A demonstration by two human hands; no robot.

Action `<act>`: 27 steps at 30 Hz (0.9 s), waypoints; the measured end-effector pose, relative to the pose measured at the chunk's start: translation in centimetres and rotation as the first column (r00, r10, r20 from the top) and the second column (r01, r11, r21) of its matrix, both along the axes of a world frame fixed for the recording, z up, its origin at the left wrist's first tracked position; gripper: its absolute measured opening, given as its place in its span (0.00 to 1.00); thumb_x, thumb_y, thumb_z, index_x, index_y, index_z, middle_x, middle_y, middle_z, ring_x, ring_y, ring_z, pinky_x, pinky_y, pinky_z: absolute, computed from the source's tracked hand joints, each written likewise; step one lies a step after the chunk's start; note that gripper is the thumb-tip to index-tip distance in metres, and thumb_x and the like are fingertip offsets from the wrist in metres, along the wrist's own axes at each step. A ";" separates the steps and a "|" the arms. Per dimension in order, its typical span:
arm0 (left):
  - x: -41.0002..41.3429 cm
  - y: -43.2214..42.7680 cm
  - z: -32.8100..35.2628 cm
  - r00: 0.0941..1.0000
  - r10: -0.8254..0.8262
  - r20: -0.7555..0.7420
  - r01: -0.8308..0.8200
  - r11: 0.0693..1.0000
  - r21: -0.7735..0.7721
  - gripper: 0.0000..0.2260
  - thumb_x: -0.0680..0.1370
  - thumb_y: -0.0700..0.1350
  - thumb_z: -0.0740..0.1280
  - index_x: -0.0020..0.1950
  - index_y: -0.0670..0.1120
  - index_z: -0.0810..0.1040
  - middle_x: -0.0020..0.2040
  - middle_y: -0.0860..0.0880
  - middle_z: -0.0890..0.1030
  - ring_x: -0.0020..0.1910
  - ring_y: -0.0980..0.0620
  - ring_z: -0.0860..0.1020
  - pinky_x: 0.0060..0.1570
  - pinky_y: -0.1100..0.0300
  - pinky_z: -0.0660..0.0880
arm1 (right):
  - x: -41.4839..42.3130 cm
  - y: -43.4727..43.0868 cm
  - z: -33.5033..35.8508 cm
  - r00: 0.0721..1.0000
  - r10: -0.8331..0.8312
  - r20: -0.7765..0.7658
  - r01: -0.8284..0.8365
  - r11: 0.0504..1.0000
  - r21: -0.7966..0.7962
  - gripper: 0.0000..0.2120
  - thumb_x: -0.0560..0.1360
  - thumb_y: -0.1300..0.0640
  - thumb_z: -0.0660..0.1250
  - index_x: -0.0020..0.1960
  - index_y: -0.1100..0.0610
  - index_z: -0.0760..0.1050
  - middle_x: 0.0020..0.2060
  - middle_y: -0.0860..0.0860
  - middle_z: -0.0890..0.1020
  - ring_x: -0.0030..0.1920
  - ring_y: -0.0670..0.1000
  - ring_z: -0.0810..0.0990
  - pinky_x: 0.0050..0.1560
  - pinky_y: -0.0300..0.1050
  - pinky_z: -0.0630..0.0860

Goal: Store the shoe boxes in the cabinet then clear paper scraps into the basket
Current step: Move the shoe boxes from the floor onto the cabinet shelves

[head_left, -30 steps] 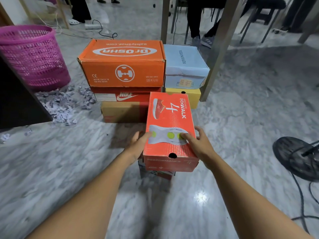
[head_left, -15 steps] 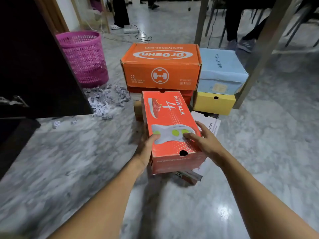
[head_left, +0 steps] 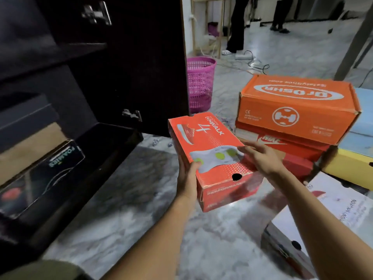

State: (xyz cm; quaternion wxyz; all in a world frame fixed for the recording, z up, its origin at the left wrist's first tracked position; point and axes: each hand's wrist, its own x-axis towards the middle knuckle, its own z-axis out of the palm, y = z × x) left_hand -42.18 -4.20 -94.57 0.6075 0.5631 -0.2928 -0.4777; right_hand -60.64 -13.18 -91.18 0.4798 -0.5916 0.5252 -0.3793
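Observation:
I hold a red-orange GoWalk shoe box (head_left: 210, 144) in the air, tilted, between both hands. My left hand (head_left: 187, 178) grips its left side with the thumb on the lid. My right hand (head_left: 262, 158) presses the lid's right edge. The dark cabinet (head_left: 121, 57) stands open at the left, with a black shoe box (head_left: 40, 174) lying on its bottom shelf. A stack with an orange box (head_left: 296, 110) on top of a red Nike box (head_left: 282, 144) sits at the right. The pink basket (head_left: 198, 83) stands behind the cabinet door. Paper scraps (head_left: 226, 122) lie near it, mostly hidden.
A light blue box (head_left: 363, 126) on a yellow box (head_left: 347, 168) sits at the far right. A white box (head_left: 323, 219) lies on the floor under my right arm. Cables (head_left: 254, 61) and people's legs (head_left: 236, 27) are farther back on the marble floor.
I have lifted the red-orange box off the white box and swung it left. The view has turned left, so the open cabinet fills the left side.

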 end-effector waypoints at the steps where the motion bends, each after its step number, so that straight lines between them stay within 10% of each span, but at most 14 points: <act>1: 1.0 -0.2 0.4 0.998 0.061 0.001 -0.061 0.998 -0.014 0.26 0.68 0.53 0.66 0.66 0.62 0.72 0.58 0.47 0.83 0.55 0.43 0.82 0.54 0.44 0.79 | 1.5 -0.6 0.3 1.000 -0.009 0.005 0.009 1.000 -0.023 0.06 0.79 0.58 0.67 0.52 0.54 0.82 0.45 0.52 0.84 0.40 0.48 0.79 0.31 0.31 0.74; 8: 8.2 -3.4 4.2 0.882 0.466 -0.077 -0.449 0.878 0.168 0.30 0.69 0.60 0.68 0.70 0.55 0.69 0.65 0.44 0.66 0.57 0.44 0.73 0.53 0.50 0.74 | 11.7 -4.1 3.8 0.997 0.032 -0.075 -0.042 0.991 -0.126 0.12 0.79 0.52 0.65 0.49 0.59 0.82 0.38 0.53 0.84 0.37 0.50 0.80 0.39 0.43 0.75; 14: 16.7 -8.8 7.6 0.823 0.567 -0.031 -0.553 0.813 0.183 0.43 0.68 0.65 0.68 0.78 0.52 0.58 0.75 0.42 0.59 0.74 0.41 0.62 0.72 0.43 0.60 | 20.3 -7.0 8.1 0.967 0.126 -0.222 -0.168 0.969 -0.183 0.20 0.77 0.42 0.64 0.58 0.58 0.78 0.48 0.53 0.82 0.49 0.54 0.81 0.47 0.44 0.71; 19: 27.3 -18.2 -1.2 0.802 0.581 -0.137 -0.552 0.809 0.201 0.52 0.50 0.81 0.67 0.70 0.60 0.68 0.67 0.49 0.75 0.61 0.46 0.77 0.61 0.44 0.73 | 25.9 -10.5 9.2 0.940 0.268 -0.209 -0.286 0.956 -0.061 0.40 0.70 0.34 0.68 0.72 0.59 0.68 0.58 0.53 0.81 0.55 0.54 0.82 0.58 0.54 0.79; 23: 31.2 -20.4 -4.9 0.868 0.465 -0.175 -0.441 0.884 0.158 0.48 0.55 0.82 0.65 0.70 0.59 0.70 0.67 0.47 0.78 0.62 0.42 0.78 0.60 0.40 0.73 | 28.9 -11.8 7.7 0.877 0.424 -0.226 -0.452 0.887 -0.091 0.34 0.79 0.49 0.67 0.79 0.60 0.57 0.52 0.48 0.77 0.41 0.40 0.76 0.36 0.29 0.73; 27: 29.1 -16.2 0.7 0.844 0.463 -0.270 -0.455 0.885 0.095 0.38 0.72 0.72 0.61 0.73 0.48 0.68 0.69 0.42 0.75 0.68 0.41 0.73 0.69 0.39 0.67 | 32.1 -13.4 4.1 0.835 0.491 -0.248 -0.524 0.847 -0.087 0.18 0.78 0.48 0.68 0.67 0.48 0.71 0.56 0.49 0.81 0.47 0.45 0.80 0.39 0.37 0.73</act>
